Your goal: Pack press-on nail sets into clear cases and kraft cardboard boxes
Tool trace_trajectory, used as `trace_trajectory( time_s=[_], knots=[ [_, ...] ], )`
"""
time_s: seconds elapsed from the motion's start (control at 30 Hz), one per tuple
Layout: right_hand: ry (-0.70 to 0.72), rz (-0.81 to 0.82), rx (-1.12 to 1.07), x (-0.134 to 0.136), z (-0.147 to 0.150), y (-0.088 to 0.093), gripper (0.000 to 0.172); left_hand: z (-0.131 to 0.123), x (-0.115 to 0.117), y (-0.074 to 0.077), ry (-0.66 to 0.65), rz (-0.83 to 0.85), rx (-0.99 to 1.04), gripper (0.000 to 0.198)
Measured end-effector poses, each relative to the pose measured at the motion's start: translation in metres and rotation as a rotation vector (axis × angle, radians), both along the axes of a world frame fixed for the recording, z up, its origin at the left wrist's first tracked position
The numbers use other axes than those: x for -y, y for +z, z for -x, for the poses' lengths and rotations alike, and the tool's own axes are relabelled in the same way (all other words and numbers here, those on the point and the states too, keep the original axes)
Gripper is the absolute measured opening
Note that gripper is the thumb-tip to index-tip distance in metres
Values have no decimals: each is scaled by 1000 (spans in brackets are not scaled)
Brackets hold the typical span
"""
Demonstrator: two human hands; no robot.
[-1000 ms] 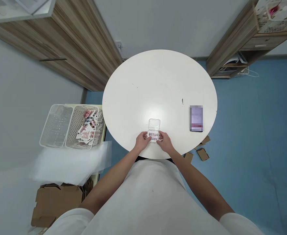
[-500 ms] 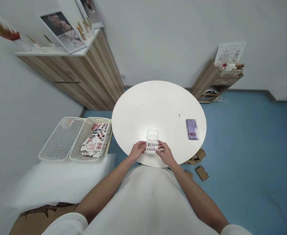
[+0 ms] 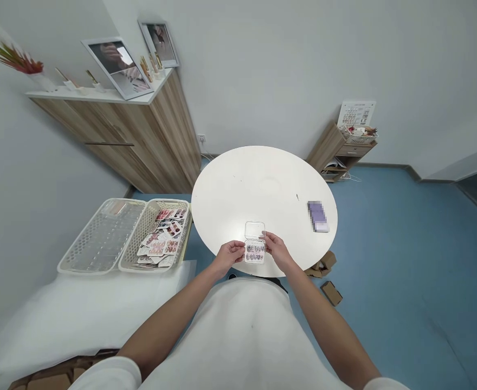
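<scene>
Evenly, the left hand [image 3: 227, 257] pinches one side of a clear case [image 3: 255, 239] and the right hand [image 3: 278, 251] its other; the case sits between them, lid [image 3: 255, 229] open, two rows of small patterned pieces [image 3: 254, 252] inside, by the white counter's near edge [image 3: 271, 270].

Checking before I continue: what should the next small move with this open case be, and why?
Probably ease the lid shut with the right hand: it stands open, small pieces lie in rows inside the clear case, that hand is near the lid, and the left hand is at the opposite edge.
</scene>
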State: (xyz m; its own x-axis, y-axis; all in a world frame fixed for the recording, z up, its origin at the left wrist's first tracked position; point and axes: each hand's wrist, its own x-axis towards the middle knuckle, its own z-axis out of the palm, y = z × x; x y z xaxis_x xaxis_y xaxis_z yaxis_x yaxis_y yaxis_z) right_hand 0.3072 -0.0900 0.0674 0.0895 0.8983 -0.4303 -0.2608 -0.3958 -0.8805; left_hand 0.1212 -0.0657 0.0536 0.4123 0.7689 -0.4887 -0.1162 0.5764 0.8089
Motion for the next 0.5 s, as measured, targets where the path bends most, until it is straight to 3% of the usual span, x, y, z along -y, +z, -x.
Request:
trace_trajectory(
  time_s=[0.5],
  knots=[
    [-45, -33, 24, 11, -7, 2, 34, -4, 0, -6, 19, 115, 89, 30]
  ],
)
